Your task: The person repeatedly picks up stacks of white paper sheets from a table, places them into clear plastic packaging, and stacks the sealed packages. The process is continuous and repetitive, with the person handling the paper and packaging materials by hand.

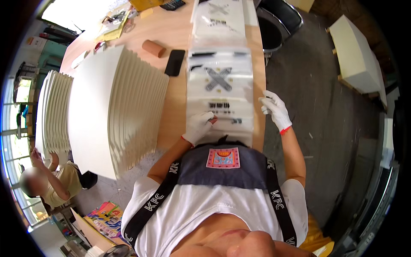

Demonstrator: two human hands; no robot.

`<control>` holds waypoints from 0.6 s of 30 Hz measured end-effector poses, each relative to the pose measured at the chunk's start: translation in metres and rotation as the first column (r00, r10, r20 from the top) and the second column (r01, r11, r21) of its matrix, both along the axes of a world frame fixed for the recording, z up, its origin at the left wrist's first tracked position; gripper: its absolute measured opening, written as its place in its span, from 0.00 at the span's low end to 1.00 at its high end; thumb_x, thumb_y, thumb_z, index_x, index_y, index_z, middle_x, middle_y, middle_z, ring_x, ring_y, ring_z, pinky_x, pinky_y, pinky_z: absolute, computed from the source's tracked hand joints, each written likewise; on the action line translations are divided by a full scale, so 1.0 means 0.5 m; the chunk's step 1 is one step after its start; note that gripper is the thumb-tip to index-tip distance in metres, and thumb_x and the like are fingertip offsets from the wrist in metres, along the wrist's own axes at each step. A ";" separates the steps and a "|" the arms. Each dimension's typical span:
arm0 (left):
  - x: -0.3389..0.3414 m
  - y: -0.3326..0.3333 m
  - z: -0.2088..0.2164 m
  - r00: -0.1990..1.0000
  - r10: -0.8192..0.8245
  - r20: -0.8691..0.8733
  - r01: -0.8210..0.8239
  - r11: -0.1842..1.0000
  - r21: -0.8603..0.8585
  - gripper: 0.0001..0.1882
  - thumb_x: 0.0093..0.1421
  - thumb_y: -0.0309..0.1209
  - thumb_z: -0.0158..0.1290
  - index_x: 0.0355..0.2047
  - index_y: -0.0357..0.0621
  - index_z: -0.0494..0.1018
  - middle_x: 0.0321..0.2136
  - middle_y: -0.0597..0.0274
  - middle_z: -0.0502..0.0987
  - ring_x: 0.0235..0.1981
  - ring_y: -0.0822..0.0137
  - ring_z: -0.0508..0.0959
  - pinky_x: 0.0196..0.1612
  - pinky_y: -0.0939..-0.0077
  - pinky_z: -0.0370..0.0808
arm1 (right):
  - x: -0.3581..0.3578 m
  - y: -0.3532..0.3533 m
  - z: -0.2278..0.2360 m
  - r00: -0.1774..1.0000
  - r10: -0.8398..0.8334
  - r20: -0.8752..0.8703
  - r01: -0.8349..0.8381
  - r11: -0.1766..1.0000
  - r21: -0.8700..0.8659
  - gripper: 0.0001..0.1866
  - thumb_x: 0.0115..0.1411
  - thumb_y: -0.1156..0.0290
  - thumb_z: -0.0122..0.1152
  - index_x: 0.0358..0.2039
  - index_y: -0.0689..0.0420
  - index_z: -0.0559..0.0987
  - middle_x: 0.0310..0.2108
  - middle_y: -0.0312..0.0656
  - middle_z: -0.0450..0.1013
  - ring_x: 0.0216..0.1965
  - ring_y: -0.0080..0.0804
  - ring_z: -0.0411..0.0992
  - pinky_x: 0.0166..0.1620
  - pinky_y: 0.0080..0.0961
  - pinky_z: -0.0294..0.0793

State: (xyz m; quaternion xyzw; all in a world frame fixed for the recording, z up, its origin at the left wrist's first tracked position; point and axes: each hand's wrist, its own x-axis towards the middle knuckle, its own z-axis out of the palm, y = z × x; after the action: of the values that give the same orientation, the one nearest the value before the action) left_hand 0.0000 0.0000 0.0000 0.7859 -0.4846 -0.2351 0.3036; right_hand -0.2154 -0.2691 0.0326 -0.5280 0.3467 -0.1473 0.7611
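A stack of clear plastic bags [220, 92] with a dark crossed print lies lengthwise on the table in front of me. My left hand [198, 127], in a white knit glove with a red cuff, rests over the near left part of the bags. Its fingers are drawn together, with something small and reddish at their tips that I cannot make out. My right hand [275, 110], gloved the same way, hangs in the air just past the table's right edge. Its fingers are apart, and nothing shows in them.
Tall stacks of white sheets [137, 92] fill the table's left side. A black phone [175, 63] and a brown cardboard tube [153, 49] lie beyond. More plastic bags [218, 19] lie at the far end. A black chair [280, 21] stands right; another person [60, 182] sits left.
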 end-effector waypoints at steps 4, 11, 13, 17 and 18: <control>-0.134 0.106 -0.025 0.972 -0.173 0.162 0.190 0.977 -0.097 0.04 0.50 0.28 0.60 0.26 0.45 0.76 0.25 0.56 0.77 0.33 0.54 0.77 0.39 0.59 0.73 | -0.178 0.202 -0.035 0.995 -0.009 -0.098 0.017 0.997 0.080 0.25 0.64 0.70 0.60 0.59 0.64 0.68 0.41 0.42 0.76 0.28 0.20 0.72 0.32 0.17 0.73; -0.097 0.074 -0.060 0.942 -0.319 0.108 0.311 0.946 0.091 0.06 0.49 0.34 0.61 0.27 0.50 0.79 0.28 0.58 0.78 0.39 0.55 0.77 0.40 0.60 0.73 | -0.204 0.345 -0.053 0.999 -0.042 -0.031 0.047 0.988 0.146 0.22 0.65 0.69 0.58 0.57 0.61 0.69 0.39 0.39 0.75 0.26 0.20 0.72 0.29 0.17 0.72; -0.118 0.068 -0.045 0.851 -0.402 0.337 0.355 0.915 0.194 0.08 0.50 0.41 0.61 0.26 0.53 0.82 0.33 0.59 0.79 0.40 0.55 0.76 0.41 0.61 0.73 | -0.214 0.374 -0.059 0.998 -0.059 -0.026 0.062 0.985 0.161 0.22 0.65 0.69 0.58 0.58 0.61 0.69 0.41 0.40 0.76 0.26 0.20 0.72 0.29 0.17 0.72; -0.098 0.047 -0.067 0.934 -0.323 0.155 0.283 0.931 0.232 0.10 0.54 0.41 0.58 0.31 0.51 0.82 0.34 0.57 0.81 0.38 0.56 0.79 0.39 0.63 0.74 | -0.217 0.428 -0.063 0.997 -0.083 -0.002 0.082 0.982 0.172 0.22 0.65 0.68 0.59 0.58 0.60 0.69 0.40 0.39 0.76 0.26 0.19 0.71 0.29 0.16 0.71; -0.079 0.052 -0.098 0.956 -0.293 0.014 0.286 0.943 0.168 0.11 0.54 0.40 0.57 0.32 0.50 0.82 0.34 0.56 0.81 0.37 0.56 0.79 0.39 0.63 0.74 | -0.210 0.441 -0.060 0.997 -0.078 0.002 0.076 0.982 0.176 0.22 0.65 0.68 0.59 0.57 0.60 0.69 0.39 0.38 0.76 0.26 0.19 0.71 0.29 0.15 0.70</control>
State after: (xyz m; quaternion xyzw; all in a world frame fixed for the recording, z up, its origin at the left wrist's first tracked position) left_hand -0.0396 0.0262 -0.0491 0.7329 -0.5797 -0.3009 0.1907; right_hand -0.3206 -0.0486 0.0026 -0.4445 0.3749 -0.1481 0.8000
